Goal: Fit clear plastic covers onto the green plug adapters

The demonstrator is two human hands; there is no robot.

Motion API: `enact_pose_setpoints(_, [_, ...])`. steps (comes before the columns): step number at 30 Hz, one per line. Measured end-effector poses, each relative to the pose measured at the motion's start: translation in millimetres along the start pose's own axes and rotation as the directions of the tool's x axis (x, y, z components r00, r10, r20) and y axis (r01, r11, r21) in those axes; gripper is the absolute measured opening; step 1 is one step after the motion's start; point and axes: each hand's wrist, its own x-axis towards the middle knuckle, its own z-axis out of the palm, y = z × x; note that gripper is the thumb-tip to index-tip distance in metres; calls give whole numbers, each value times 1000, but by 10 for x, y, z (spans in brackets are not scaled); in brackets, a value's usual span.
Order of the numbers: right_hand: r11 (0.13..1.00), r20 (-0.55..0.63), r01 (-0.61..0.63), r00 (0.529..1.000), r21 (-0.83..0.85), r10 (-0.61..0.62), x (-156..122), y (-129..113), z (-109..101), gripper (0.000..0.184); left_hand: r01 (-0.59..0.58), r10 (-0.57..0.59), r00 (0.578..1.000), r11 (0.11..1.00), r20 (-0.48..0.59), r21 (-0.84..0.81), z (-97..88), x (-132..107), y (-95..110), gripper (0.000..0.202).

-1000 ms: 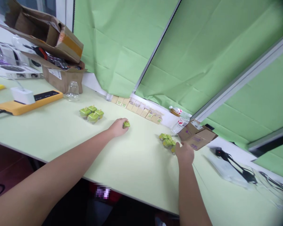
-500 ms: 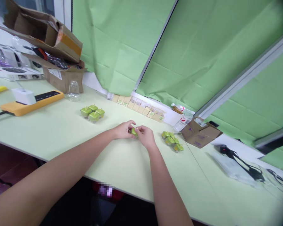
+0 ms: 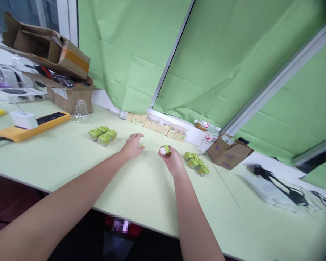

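Note:
My left hand [image 3: 132,147] is closed around a small clear plastic cup [image 3: 141,143], just above the table. Opposite it, my right hand [image 3: 175,160] grips a small green lid [image 3: 167,149], tilted so that a white part [image 3: 163,150] faces left. Whether that white part belongs to the lid or sits inside it, I cannot tell. A cluster of green-lidded clear cups [image 3: 104,139] stands left of my hands. More green-lidded cups [image 3: 195,162] with yellow showing in them stand to the right of my right hand.
Along the wall runs a row of small tan boxes [image 3: 159,127]. Plastic bottles [image 3: 207,142] and an open cardboard box [image 3: 229,152] are at the back right. On the left are an orange power strip [image 3: 32,127], a clear jar [image 3: 80,110] and stacked cartons [image 3: 70,96].
My hands have moved apart. The green-lidded cup they held together has separated: the clear cup has gone left in my left hand, while the lid stays in my right.

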Motion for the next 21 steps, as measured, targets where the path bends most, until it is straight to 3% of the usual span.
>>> enact_pose_setpoints(3, [996, 134, -67, 988, -56, 74, -53, 17, 44, 20, -185, 184, 983, 982, -15, -44, -60, -25, 220, 43])
enact_pose_setpoints(6, [986, 230, -80, 967, -146, 113, -130, 13, 87, 34, -285, 305, 948, 942, 93, -180, -45, -84, 411, 45])
enact_pose_setpoints(11, [963, 272, -91, 949, -252, 161, -182, 13, 99, 40, -240, 302, 939, 918, 163, -314, 35, -153, 442, 49])
enact_pose_setpoints(21, [938, 328, -143, 911, -316, 249, -173, 144, 154, 33, -231, 294, 939, 923, 177, -306, 28, -153, 396, 52])
